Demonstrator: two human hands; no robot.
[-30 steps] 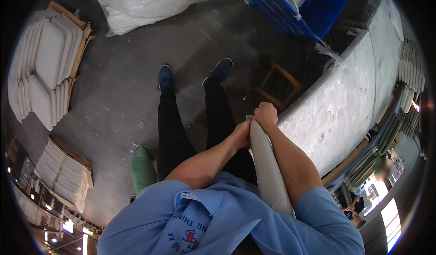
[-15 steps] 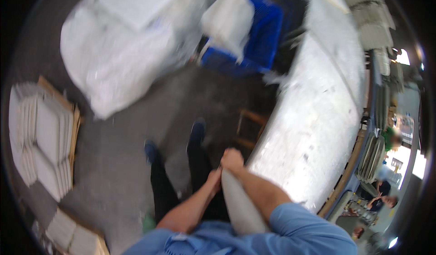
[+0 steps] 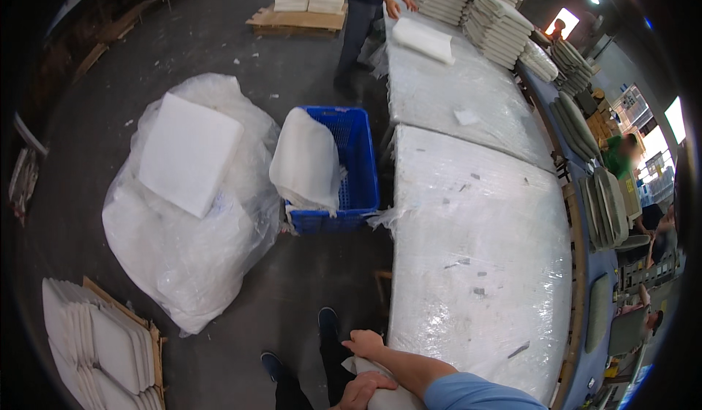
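A pale grey cushion (image 3: 391, 398) is held low against my body at the bottom edge, its lower part cut off from view. My right hand (image 3: 364, 344) is closed, with the cushion's far end at its fingers. My left hand (image 3: 365, 390) lies just nearer, fingers bent over the cushion's side. What the fingertips pinch is hidden. To the right of both hands is the long table (image 3: 475, 249), covered in clear plastic film with small dark scraps on it.
A blue crate (image 3: 358, 161) holds a white foam piece (image 3: 303, 158). Left of it sits a big plastic bag (image 3: 183, 264) topped by a white foam slab (image 3: 189, 154). Stacked pads (image 3: 110, 337) stand at lower left. A co-worker's hands (image 3: 402, 6) are at the table's far end, near stacked cushions (image 3: 497, 26).
The view has tilted up and forward, bringing the far table end and co-worker into sight. My hands now appear lower; the left has shifted nearer along the cushion.
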